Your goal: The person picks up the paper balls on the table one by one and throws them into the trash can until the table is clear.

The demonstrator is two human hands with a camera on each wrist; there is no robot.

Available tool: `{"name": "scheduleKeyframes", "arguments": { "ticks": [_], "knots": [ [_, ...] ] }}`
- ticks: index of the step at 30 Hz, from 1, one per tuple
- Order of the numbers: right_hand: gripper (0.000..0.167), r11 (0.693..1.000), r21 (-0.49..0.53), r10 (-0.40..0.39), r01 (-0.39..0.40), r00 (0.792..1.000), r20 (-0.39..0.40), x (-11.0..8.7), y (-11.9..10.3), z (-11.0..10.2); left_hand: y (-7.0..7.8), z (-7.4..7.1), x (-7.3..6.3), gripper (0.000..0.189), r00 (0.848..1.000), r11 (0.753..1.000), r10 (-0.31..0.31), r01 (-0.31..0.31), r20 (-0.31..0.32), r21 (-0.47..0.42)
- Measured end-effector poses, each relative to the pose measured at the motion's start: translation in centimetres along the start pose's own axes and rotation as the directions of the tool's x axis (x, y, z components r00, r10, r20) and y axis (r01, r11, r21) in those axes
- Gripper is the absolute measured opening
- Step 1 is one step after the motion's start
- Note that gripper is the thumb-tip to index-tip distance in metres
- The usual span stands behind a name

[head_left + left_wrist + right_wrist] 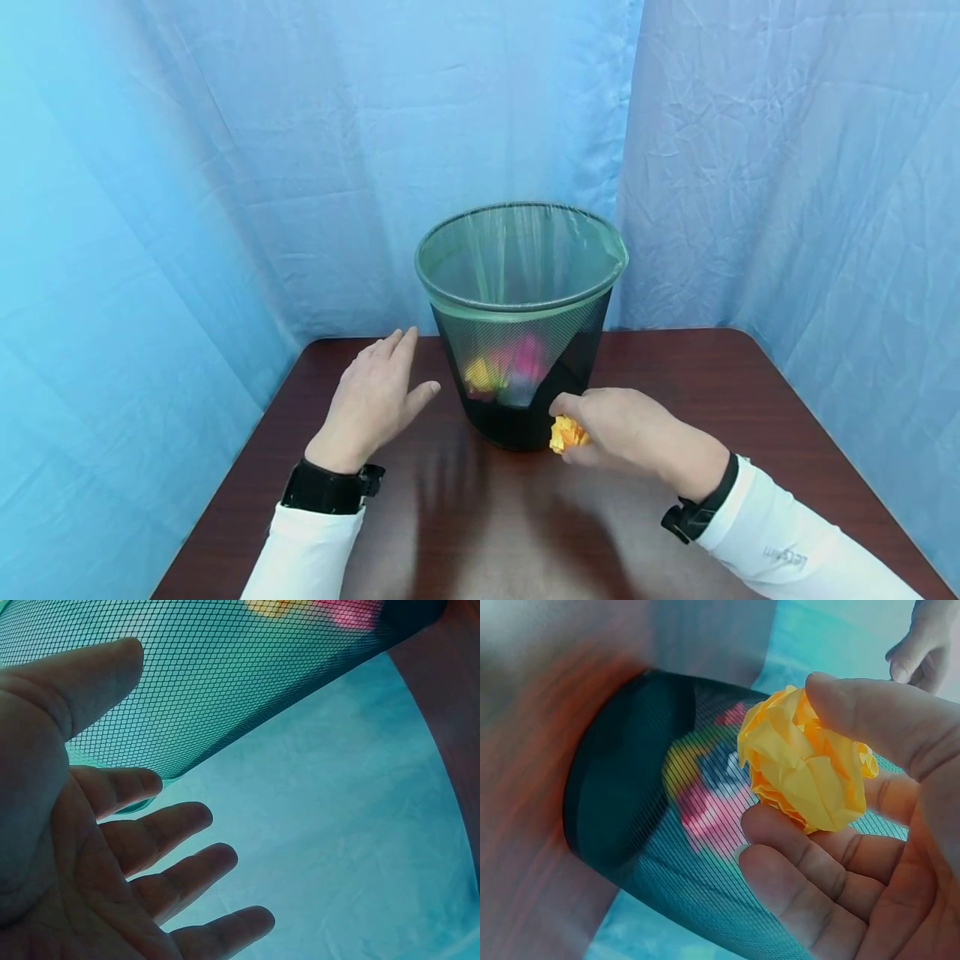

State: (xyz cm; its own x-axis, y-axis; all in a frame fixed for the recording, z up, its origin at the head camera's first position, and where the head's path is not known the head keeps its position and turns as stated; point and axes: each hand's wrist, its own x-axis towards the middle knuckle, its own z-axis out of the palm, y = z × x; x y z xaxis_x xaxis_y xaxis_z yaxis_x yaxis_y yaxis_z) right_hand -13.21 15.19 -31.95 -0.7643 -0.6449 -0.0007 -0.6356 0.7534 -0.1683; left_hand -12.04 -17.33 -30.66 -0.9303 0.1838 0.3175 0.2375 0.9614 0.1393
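A black mesh wastebasket with a pale green bag liner stands upright on the table. Through its mesh show crumpled paper balls in pink and yellow. My right hand pinches a crumpled yellow-orange paper ball between thumb and fingers, in front of the basket's lower right side. To the left of the basket, my left hand hovers with fingers straight and thumb spread, holding nothing. Its bare palm faces the mesh in the left wrist view.
The dark reddish-brown table runs back to a light blue cloth, which hangs behind and on both sides. A black band circles the left wrist, another band the right.
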Motion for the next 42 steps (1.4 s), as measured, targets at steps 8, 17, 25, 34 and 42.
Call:
{"name": "scheduleKeyframes", "arguments": {
  "ticks": [8,17,25,34,42],
  "knots": [
    [0.047,1.000,0.004,0.017,-0.017,0.999,-0.045,0.0,1.0,-1.5,0.1,-0.5,0.4,0.085,1.000,1.000,0.002,-0.002,0.001,0.011],
    [0.049,0.998,-0.004,0.055,-0.056,0.997,-0.059,0.1,2.1,-3.2,0.1,-1.0,0.7,0.085,1.000,1.000,0.001,-0.001,0.011,0.010],
    [0.050,0.996,0.008,0.091,-0.090,0.994,-0.068,0.0,2.9,-5.1,0.1,-1.7,0.8,0.085,1.000,1.000,-0.002,0.002,0.020,0.001],
    [0.049,0.991,0.030,0.132,-0.129,0.987,-0.090,-0.1,3.9,-7.2,0.1,-2.3,1.3,0.084,1.000,1.000,0.007,-0.006,0.011,-0.002],
    [0.044,0.990,0.019,0.141,-0.140,0.984,-0.107,-0.1,4.6,-8.5,0.1,-2.9,1.5,0.084,1.000,1.000,0.004,-0.004,0.008,0.001]
  ]
}}
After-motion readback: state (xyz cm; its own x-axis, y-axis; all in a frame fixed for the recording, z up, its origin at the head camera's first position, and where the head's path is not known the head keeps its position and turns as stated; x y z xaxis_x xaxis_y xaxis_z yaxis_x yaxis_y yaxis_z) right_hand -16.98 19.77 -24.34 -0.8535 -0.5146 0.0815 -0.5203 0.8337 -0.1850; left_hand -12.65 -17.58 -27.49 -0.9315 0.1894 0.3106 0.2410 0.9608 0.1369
